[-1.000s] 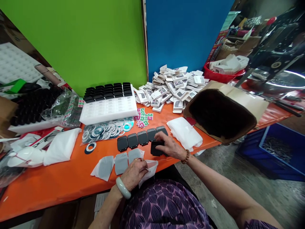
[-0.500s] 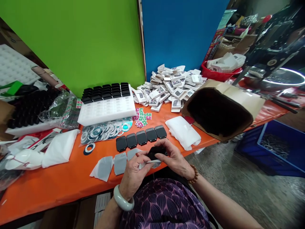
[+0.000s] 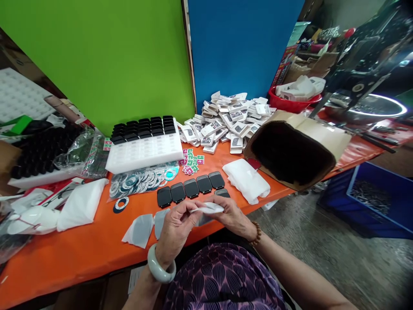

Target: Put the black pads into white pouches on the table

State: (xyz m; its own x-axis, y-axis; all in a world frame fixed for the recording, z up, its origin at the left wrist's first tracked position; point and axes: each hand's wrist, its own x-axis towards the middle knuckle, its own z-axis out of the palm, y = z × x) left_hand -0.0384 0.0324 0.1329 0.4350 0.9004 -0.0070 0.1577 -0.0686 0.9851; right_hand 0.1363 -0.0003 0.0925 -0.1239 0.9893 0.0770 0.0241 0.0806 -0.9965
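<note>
Both hands meet low over the table's front edge, around a thin white pouch point(image 3: 213, 208). My left hand point(image 3: 177, 226) pinches its left end between thumb and fingers. My right hand point(image 3: 232, 217) grips the other end, fingers on the far side. Whether a black piece lies inside the pouch is hidden. Behind the hands runs a row of flat black rounded-square pieces point(image 3: 191, 187), with one more black piece point(image 3: 222, 194) just past my right fingers. Left of my left hand lie filled translucent pouches point(image 3: 139, 230), grey showing through them.
A white foam tray point(image 3: 145, 151) of black pieces stands behind, beside ring-shaped stickers point(image 3: 142, 181) and small coloured labels point(image 3: 192, 160). Small white boxes point(image 3: 226, 120) are heaped at the back. An open carton point(image 3: 335, 133) and a white bundle point(image 3: 247, 181) lie right.
The black piece that showed in my right hand is now out of sight, and the white pouch lies between both hands. A black piece now shows at the row's near right.
</note>
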